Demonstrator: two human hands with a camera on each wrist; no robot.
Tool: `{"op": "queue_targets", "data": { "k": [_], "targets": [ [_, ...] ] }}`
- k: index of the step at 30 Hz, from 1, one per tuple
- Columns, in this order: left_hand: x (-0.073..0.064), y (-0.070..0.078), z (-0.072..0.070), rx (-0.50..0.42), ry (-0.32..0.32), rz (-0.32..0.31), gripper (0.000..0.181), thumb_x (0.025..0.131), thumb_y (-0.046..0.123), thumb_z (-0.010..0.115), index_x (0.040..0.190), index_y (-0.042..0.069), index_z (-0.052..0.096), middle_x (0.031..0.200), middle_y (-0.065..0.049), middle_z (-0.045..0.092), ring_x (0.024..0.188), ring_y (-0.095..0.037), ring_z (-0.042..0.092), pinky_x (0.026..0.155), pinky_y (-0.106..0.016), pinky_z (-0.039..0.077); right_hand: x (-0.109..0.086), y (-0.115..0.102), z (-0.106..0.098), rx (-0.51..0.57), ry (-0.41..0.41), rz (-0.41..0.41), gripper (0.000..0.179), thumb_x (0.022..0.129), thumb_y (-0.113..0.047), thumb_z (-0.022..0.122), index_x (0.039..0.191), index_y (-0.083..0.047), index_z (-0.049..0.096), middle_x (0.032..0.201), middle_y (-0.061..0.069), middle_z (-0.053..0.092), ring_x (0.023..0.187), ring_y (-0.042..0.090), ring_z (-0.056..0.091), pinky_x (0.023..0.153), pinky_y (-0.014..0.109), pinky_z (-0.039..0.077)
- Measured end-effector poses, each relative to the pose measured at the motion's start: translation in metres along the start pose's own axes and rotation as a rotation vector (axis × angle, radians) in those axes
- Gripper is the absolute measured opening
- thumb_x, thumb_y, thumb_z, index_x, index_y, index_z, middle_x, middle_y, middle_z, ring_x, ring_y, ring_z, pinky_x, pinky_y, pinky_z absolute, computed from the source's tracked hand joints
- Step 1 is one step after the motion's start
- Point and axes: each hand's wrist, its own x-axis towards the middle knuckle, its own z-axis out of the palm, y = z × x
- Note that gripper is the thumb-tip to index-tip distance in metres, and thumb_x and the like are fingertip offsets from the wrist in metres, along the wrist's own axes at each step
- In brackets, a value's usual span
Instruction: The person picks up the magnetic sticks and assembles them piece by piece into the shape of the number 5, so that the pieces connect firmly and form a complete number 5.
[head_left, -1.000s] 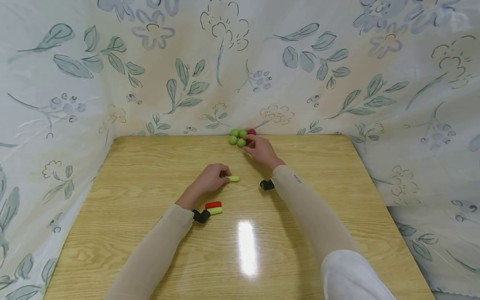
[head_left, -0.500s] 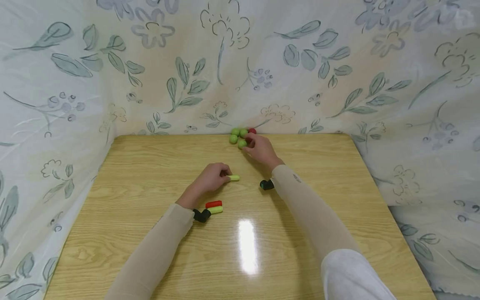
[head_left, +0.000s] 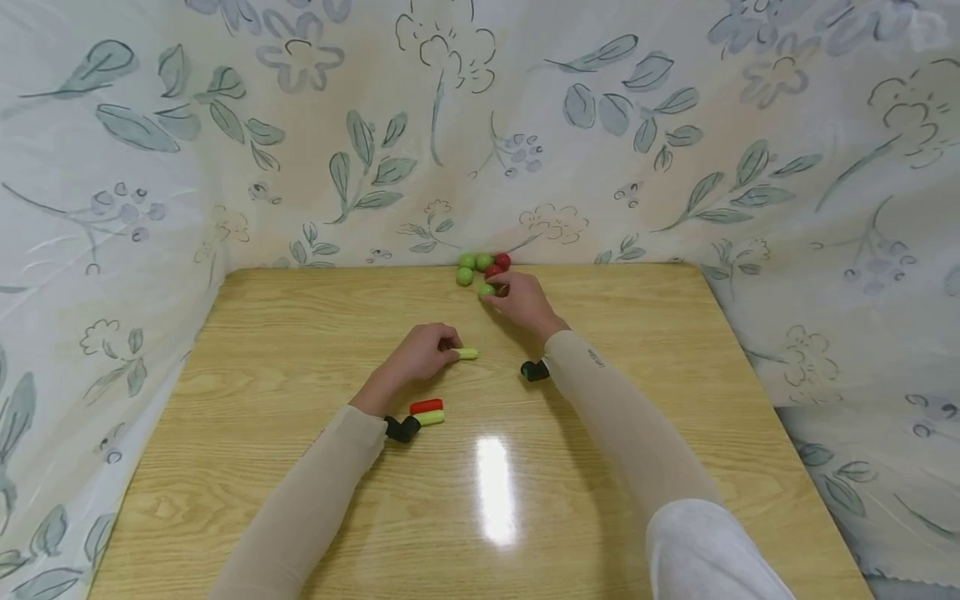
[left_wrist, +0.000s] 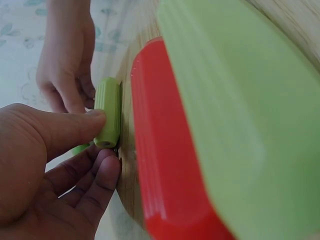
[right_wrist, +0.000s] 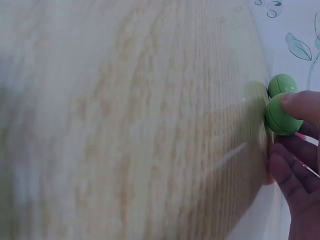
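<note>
My left hand [head_left: 422, 354] pinches one end of a short light green ridged stick [head_left: 468, 354] lying on the wooden table. In the left wrist view, the thumb presses on that stick [left_wrist: 108, 95] and the other fingers curl below. Farther back, my right hand [head_left: 527, 300] grips a green ball [head_left: 486, 291] between thumb and fingers, at the near side of a small group of balls. The right wrist view has the thumb on this seamed ball [right_wrist: 281, 119], with another green ball [right_wrist: 283, 85] just beyond. Two red balls [head_left: 502, 261] sit behind the right fingers, one partly hidden.
Several green balls [head_left: 465, 276] stand against the floral cloth [head_left: 360, 192] at the table's back edge. A red ridged stick [head_left: 427, 406] and another light green one [head_left: 431, 417] lie side by side near the left wrist. Black wrist cameras [head_left: 535, 370] hang under both sleeves.
The right hand has drawn the green ball slightly toward me, away from the group, and a second red ball now shows behind it. My left hand and its stick have hardly moved.
</note>
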Motion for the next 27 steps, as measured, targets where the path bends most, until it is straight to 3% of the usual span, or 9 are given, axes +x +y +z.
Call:
{"op": "queue_targets", "data": {
  "k": [10, 27],
  "targets": [
    [-0.001, 0.002, -0.001, 0.008, 0.000, 0.014, 0.006, 0.104, 0.008, 0.074, 0.107, 0.006, 0.079, 0.098, -0.004, 0.070, 0.089, -0.020, 0.062, 0.084, -0.037, 0.054, -0.012, 0.002, -0.006, 0.080, -0.004, 0.024, 0.040, 0.104, -0.026, 0.078, 0.138, -0.005, 0.074, 0.129, 0.010, 0.075, 0.113, 0.023, 0.071, 0.100, 0.039, 0.056],
    [0.000, 0.001, 0.000, 0.002, 0.005, 0.004, 0.006, 0.103, 0.007, 0.073, 0.106, 0.006, 0.078, 0.096, -0.003, 0.070, 0.089, -0.019, 0.062, 0.084, -0.038, 0.053, -0.013, 0.008, -0.004, 0.099, 0.023, 0.017, 0.041, 0.103, -0.026, 0.079, 0.138, -0.006, 0.075, 0.127, 0.010, 0.076, 0.113, 0.023, 0.070, 0.100, 0.040, 0.055]
  ]
}}
